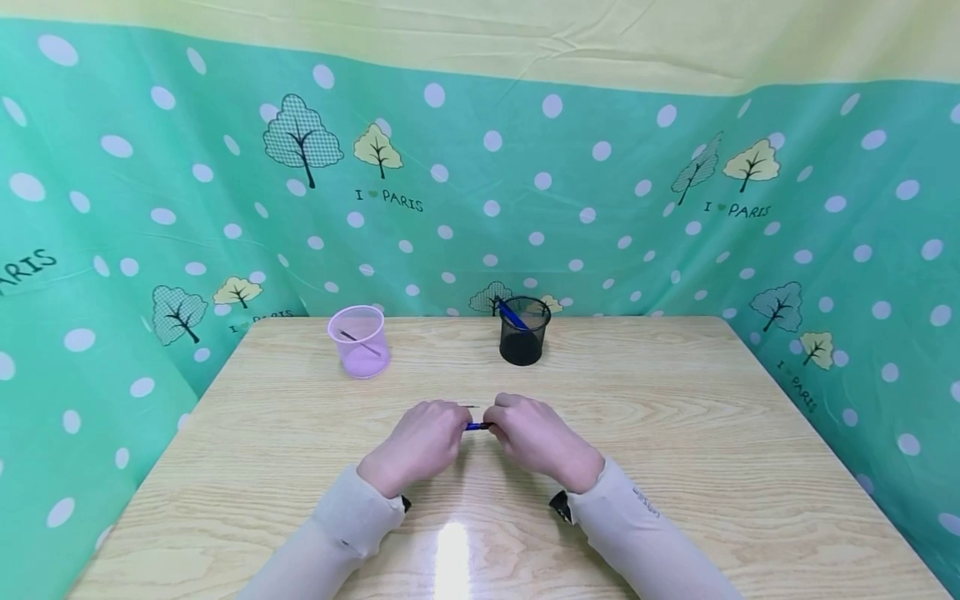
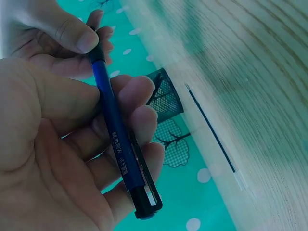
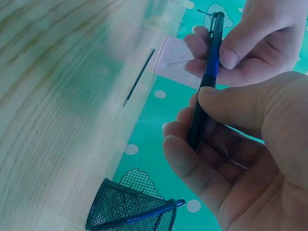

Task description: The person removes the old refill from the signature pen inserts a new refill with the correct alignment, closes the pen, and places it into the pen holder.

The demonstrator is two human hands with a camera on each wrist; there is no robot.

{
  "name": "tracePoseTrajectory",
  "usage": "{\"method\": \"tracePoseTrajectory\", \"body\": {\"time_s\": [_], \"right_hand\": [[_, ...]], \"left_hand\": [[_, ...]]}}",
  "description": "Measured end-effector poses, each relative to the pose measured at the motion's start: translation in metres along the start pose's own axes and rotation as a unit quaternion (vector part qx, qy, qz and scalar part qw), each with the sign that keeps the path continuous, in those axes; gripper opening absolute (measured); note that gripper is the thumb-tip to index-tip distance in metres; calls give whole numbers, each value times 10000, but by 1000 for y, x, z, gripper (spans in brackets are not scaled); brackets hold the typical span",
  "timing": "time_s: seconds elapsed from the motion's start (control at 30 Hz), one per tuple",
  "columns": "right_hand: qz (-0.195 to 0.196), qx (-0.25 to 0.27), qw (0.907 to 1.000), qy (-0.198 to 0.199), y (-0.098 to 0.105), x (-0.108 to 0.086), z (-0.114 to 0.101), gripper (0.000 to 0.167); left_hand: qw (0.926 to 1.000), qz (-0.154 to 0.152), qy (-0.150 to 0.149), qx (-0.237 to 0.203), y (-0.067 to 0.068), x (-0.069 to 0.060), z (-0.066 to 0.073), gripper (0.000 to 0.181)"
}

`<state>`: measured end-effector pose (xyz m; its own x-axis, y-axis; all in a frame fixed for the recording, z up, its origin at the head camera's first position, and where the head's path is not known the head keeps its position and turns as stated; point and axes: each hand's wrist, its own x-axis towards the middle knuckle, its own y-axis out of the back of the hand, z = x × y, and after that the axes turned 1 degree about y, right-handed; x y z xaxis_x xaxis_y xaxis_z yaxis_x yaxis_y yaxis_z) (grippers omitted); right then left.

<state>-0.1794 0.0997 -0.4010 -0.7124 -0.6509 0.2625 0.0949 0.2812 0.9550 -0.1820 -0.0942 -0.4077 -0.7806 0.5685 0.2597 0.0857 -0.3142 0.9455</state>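
Between both hands is a blue pen with a black clip and a black grip section. My left hand pinches its blue barrel near the middle, and the clip end shows past the fingers in the left wrist view. My right hand holds the black grip section between thumb and curled fingers; the tip is largely hidden in the head view. A thin dark pen refill lies on the table just beyond the hands, touched by neither.
Farther back stands a black mesh pen cup with a blue pen leaning in it. To its left is a purple mesh cup holding a thin dark stick. A green dotted curtain surrounds the wooden table.
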Motion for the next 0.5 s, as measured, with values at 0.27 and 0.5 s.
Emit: {"method": "tracePoseTrajectory", "body": {"time_s": [0.27,0.5], "right_hand": [[-55,10,10000,-43,0,0,0,8],[-25,-4,10000,-4,0,0,0,8]], "left_hand": [[9997,-124,90,-212,2,0,1,9],[9991,-183,222,-309,2,-1,2,7]]}}
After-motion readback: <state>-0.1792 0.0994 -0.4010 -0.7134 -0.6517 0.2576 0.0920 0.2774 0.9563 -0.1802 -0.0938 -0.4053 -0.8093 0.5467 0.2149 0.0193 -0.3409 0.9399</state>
